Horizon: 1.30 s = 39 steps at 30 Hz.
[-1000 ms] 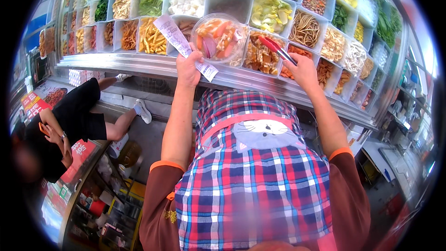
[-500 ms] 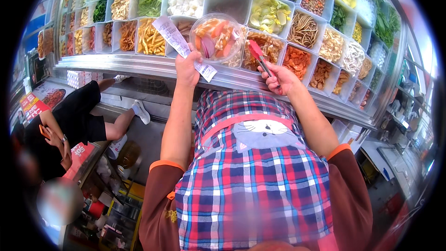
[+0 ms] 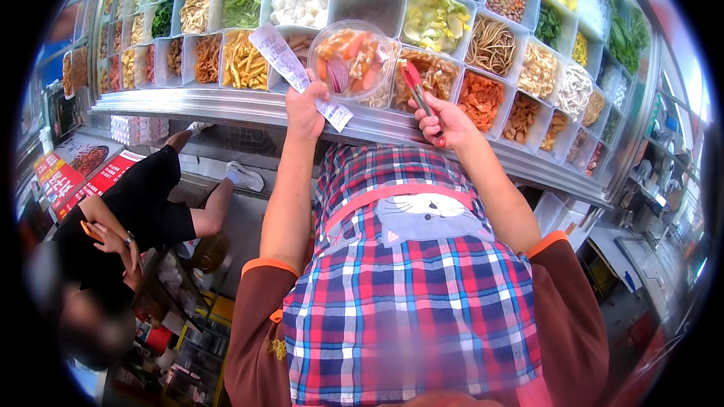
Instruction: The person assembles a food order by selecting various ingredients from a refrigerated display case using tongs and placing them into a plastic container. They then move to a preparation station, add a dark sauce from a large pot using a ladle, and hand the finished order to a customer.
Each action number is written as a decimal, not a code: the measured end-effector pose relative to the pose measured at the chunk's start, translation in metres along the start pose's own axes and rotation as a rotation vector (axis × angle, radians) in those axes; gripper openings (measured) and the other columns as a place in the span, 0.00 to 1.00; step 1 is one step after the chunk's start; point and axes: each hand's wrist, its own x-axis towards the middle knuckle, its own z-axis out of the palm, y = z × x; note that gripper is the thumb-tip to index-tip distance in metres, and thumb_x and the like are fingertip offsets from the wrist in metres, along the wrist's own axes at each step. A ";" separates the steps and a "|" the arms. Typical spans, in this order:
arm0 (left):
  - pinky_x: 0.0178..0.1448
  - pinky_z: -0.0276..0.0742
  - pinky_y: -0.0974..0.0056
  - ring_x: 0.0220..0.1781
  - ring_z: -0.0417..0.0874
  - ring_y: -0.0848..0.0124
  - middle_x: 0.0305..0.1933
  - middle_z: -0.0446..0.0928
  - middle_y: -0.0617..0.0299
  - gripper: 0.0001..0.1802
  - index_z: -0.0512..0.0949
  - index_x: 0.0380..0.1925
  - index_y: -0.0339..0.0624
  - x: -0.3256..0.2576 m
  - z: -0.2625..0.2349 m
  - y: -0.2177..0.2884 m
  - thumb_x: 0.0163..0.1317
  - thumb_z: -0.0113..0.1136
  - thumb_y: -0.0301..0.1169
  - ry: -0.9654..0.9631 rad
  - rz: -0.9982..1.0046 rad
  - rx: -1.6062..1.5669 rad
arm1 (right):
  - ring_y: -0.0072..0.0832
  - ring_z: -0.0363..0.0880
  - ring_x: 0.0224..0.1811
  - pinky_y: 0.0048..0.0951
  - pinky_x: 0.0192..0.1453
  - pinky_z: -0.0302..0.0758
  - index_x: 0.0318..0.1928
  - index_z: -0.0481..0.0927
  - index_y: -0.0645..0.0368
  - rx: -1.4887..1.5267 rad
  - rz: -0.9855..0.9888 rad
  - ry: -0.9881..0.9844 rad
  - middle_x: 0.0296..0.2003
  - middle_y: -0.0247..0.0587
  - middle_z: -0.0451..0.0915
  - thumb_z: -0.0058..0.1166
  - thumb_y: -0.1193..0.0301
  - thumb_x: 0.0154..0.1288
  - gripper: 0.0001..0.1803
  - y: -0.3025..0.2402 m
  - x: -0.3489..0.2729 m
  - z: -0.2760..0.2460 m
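Note:
My left hand [image 3: 306,113] is closed on a clear round plastic bowl [image 3: 357,47] at its near left rim. Inside are a piece of red onion and several orange and pale pieces. A long printed paper slip [image 3: 277,56] is pinched in the same hand, running up and down past the fingers. My right hand [image 3: 448,122] grips a pair of tongs [image 3: 413,81] with red tips and dark handles. The tips point up and left over a bin of brown, glistening pieces [image 3: 431,74]. I see no food between them.
Rows of translucent bins with vegetables, mushrooms and noodles fill the counter, including orange-red pieces [image 3: 481,100] and yellow strips [image 3: 246,60]. A metal rail [image 3: 249,102] edges it. At left, another person in black [image 3: 143,188] holds an orange phone [image 3: 91,231].
My right hand and tongs have shifted slightly left, and the tongs have turned a little. My left hand, bowl and slip stay nearly in place. The other person has moved to the right.

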 end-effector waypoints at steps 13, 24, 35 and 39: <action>0.37 0.72 0.68 0.28 0.75 0.73 0.29 0.72 0.66 0.12 0.74 0.36 0.42 -0.003 0.003 0.007 0.55 0.62 0.15 0.040 -0.015 -0.001 | 0.45 0.87 0.33 0.46 0.35 0.79 0.46 0.86 0.55 -1.721 -1.069 0.828 0.29 0.49 0.85 0.57 0.60 0.73 0.14 0.016 -0.048 -0.035; 0.36 0.71 0.70 0.28 0.75 0.75 0.29 0.73 0.67 0.11 0.74 0.34 0.43 -0.012 -0.005 0.002 0.55 0.62 0.15 0.018 -0.027 -0.014 | 0.51 0.85 0.39 0.51 0.43 0.80 0.56 0.80 0.50 -1.983 -1.014 1.207 0.38 0.47 0.85 0.61 0.59 0.71 0.18 0.020 -0.068 -0.041; 0.37 0.73 0.70 0.31 0.76 0.75 0.33 0.74 0.67 0.13 0.77 0.38 0.41 -0.025 -0.007 0.019 0.54 0.61 0.14 0.032 -0.062 -0.002 | 0.37 0.87 0.37 0.35 0.44 0.79 0.59 0.84 0.56 -1.573 -1.368 0.533 0.38 0.49 0.87 0.65 0.62 0.70 0.21 0.061 -0.110 0.092; 0.40 0.77 0.68 0.33 0.79 0.73 0.34 0.76 0.65 0.13 0.77 0.39 0.39 -0.035 0.009 0.027 0.54 0.60 0.14 -0.005 -0.077 -0.007 | 0.40 0.85 0.36 0.40 0.42 0.78 0.62 0.82 0.54 -1.836 -1.365 0.463 0.36 0.46 0.84 0.65 0.60 0.68 0.24 0.073 -0.093 0.120</action>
